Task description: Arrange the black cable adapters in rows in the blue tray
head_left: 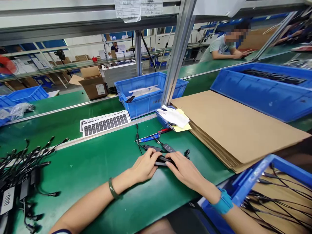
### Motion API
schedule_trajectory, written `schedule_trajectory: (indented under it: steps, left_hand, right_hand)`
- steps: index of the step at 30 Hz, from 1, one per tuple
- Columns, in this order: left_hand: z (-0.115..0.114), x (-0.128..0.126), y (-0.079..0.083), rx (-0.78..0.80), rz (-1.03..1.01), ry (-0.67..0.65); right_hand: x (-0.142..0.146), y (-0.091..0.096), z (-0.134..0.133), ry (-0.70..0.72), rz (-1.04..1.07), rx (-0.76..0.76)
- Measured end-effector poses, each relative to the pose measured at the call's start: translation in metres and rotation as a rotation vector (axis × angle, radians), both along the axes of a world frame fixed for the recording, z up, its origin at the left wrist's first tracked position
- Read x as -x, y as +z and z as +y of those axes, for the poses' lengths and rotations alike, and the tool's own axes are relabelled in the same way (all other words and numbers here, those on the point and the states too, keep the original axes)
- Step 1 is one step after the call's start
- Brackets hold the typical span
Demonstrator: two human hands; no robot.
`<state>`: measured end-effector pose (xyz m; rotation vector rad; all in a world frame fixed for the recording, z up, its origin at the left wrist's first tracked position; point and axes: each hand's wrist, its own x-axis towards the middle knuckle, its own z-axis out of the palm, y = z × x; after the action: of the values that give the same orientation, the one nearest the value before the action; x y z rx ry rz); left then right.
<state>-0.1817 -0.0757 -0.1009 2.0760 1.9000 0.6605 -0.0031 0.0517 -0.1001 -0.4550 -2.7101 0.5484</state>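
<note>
A small black device (162, 159) with a thin black cable lies on the green mat (97, 169) in front of me. My left hand (145, 167) pinches its left end with curled fingers. My right hand (186, 170) grips its right end, fingers closed over it. A second black inline unit (169, 148) on a cable lies just beyond, next to a red and a blue pen (152, 136). A green bangle is on my left wrist, and a teal band is on my right wrist.
A heap of black cables (21, 172) lies at the left. Label sheets (104, 123) and blue bins (148, 92) sit behind. A stack of cardboard sheets (234, 126) fills the right. A blue crate (263, 182) with cables stands at the near right. Another person leans at the far bench.
</note>
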Motion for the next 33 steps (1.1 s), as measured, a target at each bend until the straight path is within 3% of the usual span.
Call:
schedule_trajectory:
  steps: [4,6,12,16,21,24,27,30,33]
  left_hand:
    - [0.003,-0.001,0.003,0.030,0.070,0.037]
    - [0.002,-0.003,0.004,0.024,0.066,0.065]
    - [-0.005,-0.006,0.004,0.012,0.030,0.126]
    - [-0.006,-0.001,0.002,-0.013,0.008,0.136]
    - [-0.009,0.007,0.001,-0.103,0.008,-0.042]
    - [-0.010,0.014,-0.004,-0.208,0.114,-0.124]
    - [-0.008,0.018,-0.009,-0.251,0.142,-0.062]
    - [-0.007,0.018,-0.007,-0.247,0.174,0.019]
    - [-0.004,0.020,0.000,-0.184,0.258,-0.057]
  right_hand:
    - [0.009,-0.004,0.020,-0.268,-0.064,-0.131]
    - [0.013,-0.008,0.027,-0.318,-0.137,-0.152]
    - [0.010,-0.011,0.016,-0.104,0.125,0.088]
    - [0.005,-0.009,0.001,0.002,0.112,0.109]
    - [0.002,-0.006,0.001,-0.047,0.217,0.140]
    - [-0.001,-0.003,0.007,-0.055,0.157,0.113]
    - [-0.003,0.001,0.003,0.039,0.065,0.085]
    - [0.000,0.000,-0.013,0.035,-0.079,-0.103]
    - [0.007,0.005,-0.023,0.023,-0.195,-0.283]
